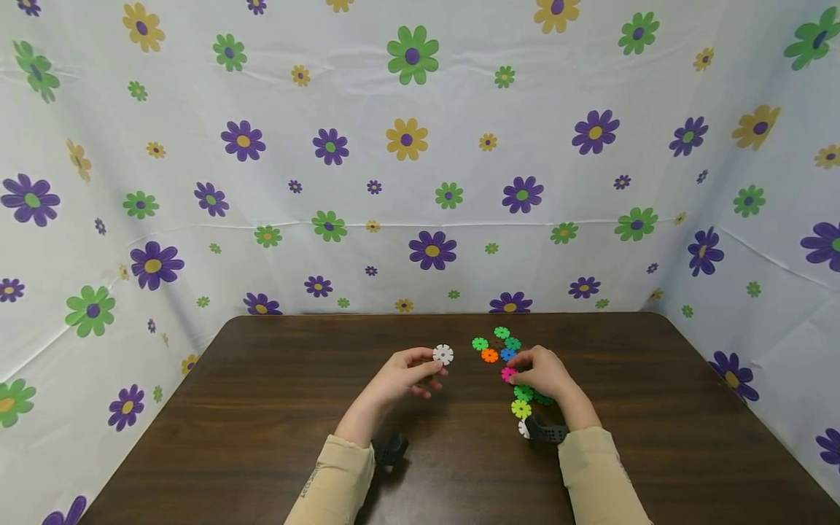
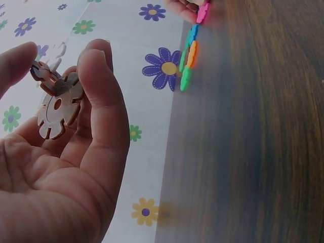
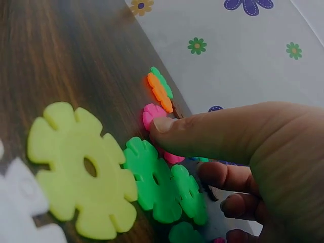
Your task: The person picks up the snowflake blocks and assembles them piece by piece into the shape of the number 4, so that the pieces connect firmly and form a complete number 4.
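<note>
My left hand (image 1: 397,380) pinches a white notched flower disc (image 1: 448,351) between thumb and fingers, raised over the table left of the coloured discs. The left wrist view shows it as white discs (image 2: 46,121) slotted together at an angle. My right hand (image 1: 546,373) pinches a pink flower disc (image 1: 505,375); in the right wrist view its thumb lies on the pink disc (image 3: 151,113), hiding part of it. Nearest my right hand are a blue disc (image 1: 507,354) beyond it, and green discs (image 1: 520,394) and a yellow disc (image 3: 66,167) on the near side.
An orange disc (image 1: 486,356), a light green disc (image 1: 478,345) and other green discs (image 1: 502,332) lie farther back. A white disc (image 1: 522,429) is partly behind the black right wrist mount (image 1: 547,433). The dark wooden table (image 1: 262,430) meets a flower-patterned curtain (image 1: 367,277).
</note>
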A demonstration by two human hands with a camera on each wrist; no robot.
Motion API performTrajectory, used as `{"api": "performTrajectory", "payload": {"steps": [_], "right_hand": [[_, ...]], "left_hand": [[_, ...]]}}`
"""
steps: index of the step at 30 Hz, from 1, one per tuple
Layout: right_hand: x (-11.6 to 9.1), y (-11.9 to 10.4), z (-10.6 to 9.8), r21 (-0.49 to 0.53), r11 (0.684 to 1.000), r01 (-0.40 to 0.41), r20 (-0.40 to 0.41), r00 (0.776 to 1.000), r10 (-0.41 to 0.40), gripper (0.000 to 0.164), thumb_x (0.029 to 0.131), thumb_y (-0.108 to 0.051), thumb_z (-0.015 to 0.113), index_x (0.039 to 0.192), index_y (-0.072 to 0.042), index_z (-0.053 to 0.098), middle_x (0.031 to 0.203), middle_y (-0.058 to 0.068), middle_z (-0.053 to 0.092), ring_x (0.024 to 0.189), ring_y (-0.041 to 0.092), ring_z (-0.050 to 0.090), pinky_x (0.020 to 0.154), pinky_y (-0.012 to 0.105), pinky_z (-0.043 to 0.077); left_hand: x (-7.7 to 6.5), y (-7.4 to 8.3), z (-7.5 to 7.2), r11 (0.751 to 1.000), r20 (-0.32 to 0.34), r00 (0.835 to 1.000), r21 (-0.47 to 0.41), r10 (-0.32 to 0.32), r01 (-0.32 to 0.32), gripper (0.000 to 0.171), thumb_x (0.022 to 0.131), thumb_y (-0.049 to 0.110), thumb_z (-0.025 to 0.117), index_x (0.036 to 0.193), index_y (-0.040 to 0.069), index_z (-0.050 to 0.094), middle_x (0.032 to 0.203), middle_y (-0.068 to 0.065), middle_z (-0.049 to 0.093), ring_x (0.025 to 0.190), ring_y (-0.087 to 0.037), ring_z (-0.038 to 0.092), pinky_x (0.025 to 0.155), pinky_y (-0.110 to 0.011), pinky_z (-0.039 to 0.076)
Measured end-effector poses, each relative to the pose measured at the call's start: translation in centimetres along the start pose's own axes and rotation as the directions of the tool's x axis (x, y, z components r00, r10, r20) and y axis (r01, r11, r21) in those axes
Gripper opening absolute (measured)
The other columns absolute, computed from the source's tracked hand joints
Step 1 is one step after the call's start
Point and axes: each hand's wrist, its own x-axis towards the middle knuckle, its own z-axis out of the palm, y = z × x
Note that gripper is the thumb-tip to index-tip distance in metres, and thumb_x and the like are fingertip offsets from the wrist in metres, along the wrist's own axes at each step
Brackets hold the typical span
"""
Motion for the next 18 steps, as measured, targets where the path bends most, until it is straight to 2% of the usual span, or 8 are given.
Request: {"api": "performTrajectory", "payload": {"steps": [7, 11, 18], "right_hand": [[0.22, -0.18, 0.23, 0.031, 1.000, -0.001, -0.018, 1.000, 0.001, 0.018, 0.080, -0.010, 0.078, 0.096, -0.006, 0.071, 0.095, 0.008, 0.059, 0.089, 0.026, 0.053, 0.085, 0.048, 0.046], [0.15, -0.39, 0.22, 0.059, 0.998, -0.001, -0.021, 1.000, 0.002, 0.014, 0.083, -0.009, 0.074, 0.095, -0.005, 0.069, 0.097, 0.008, 0.060, 0.090, 0.027, 0.055, 0.086, 0.049, 0.046], [0.02, -0.78, 0.14, 0.169, 0.986, -0.001, 0.009, 1.000, -0.001, 0.009, 0.087, -0.007, 0.068, 0.095, -0.004, 0.066, 0.089, 0.006, 0.063, 0.080, 0.022, 0.055, 0.075, 0.038, 0.050]], "left_hand": [[-0.02, 0.04, -0.10, 1.000, -0.007, 1.000, -0.002, -0.004, 0.004, 0.031, 0.097, 0.020, 0.060, 0.118, -0.003, 0.059, 0.111, -0.029, 0.063, 0.087, -0.030, 0.066, 0.066, -0.035, 0.055], [0.03, -0.02, -0.14, 1.000, -0.014, 1.000, -0.002, -0.002, 0.002, 0.030, 0.097, 0.019, 0.060, 0.117, -0.002, 0.060, 0.110, -0.028, 0.064, 0.083, -0.025, 0.066, 0.067, -0.036, 0.055], [0.04, -0.07, -0.12, 1.000, -0.021, 1.000, 0.003, 0.009, -0.009, 0.030, 0.097, 0.020, 0.059, 0.116, -0.004, 0.060, 0.110, -0.027, 0.064, 0.081, -0.023, 0.066, 0.069, -0.040, 0.055]]}}
